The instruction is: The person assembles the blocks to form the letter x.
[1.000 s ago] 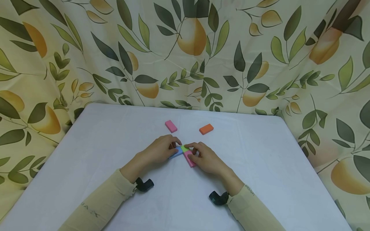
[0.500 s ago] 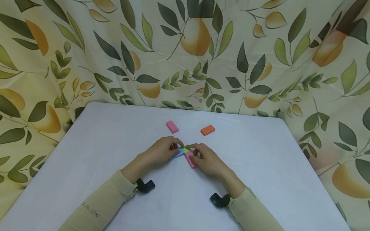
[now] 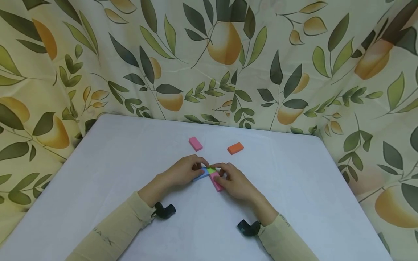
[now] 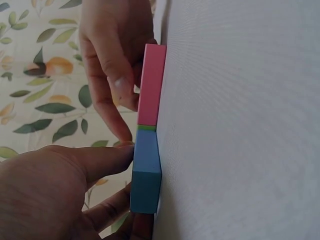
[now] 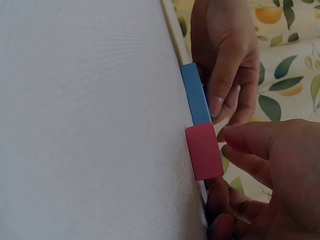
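Observation:
A blue block (image 3: 201, 174) and a pink block (image 3: 216, 183) lie flat on the white table, meeting at an angle. Between their far ends sits a green block (image 3: 211, 169), mostly covered by fingertips. My left hand (image 3: 183, 170) grips the blue block, thumb on top and other fingers around its outer side. The pink block is held the same way by my right hand (image 3: 236, 181). Both index fingertips come together at the green block. In the left wrist view, the blue block (image 4: 146, 170) stands nearest, with the pink block (image 4: 152, 85) beyond it.
Farther back on the table (image 3: 147, 137) lie another pink block (image 3: 195, 144) and an orange block (image 3: 235, 148), apart from each other. A curtain (image 3: 209, 72) printed with fruit and leaves hangs behind the table. Black wrist cameras (image 3: 164, 210) sit at the sleeve cuffs.
The head view has shifted slightly, so everything sits a little lower and to the right. The index fingertips have closed in on the green block. The hands keep hold of the same blocks.

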The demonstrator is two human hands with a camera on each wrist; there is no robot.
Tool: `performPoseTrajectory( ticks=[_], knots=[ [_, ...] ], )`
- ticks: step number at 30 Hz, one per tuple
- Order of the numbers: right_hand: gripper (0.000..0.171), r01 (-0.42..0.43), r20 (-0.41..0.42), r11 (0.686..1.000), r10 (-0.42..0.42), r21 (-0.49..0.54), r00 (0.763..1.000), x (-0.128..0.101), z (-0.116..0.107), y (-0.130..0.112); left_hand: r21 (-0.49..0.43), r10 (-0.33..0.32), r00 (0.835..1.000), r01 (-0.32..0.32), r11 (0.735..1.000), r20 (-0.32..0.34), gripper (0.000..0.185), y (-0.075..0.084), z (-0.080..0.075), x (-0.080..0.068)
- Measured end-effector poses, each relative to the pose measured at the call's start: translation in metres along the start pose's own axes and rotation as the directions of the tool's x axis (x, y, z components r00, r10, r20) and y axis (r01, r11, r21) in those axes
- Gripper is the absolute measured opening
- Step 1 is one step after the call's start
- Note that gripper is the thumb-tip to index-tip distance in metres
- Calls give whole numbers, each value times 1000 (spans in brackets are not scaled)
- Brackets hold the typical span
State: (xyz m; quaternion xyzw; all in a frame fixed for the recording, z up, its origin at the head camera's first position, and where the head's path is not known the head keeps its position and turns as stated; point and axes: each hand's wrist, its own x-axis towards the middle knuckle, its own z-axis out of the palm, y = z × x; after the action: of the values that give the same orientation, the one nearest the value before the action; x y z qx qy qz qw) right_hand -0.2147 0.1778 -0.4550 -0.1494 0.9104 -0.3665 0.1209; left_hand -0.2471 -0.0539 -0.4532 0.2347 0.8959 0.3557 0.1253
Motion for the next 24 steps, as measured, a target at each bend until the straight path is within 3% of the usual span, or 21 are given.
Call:
performPoseTrajectory(
  ticks=[8, 24],
  knots=[
    [37, 18, -16, 1000, -18, 15, 1000, 1, -2, -1, -18, -6, 1000, 7, 1000, 14, 25, -3, -1, 2],
    [39, -25, -17, 996, 27, 85, 1000, 4, -11, 3, -51, 5, 1000, -4, 999, 18, 25, -7, 0, 3]
  ],
)
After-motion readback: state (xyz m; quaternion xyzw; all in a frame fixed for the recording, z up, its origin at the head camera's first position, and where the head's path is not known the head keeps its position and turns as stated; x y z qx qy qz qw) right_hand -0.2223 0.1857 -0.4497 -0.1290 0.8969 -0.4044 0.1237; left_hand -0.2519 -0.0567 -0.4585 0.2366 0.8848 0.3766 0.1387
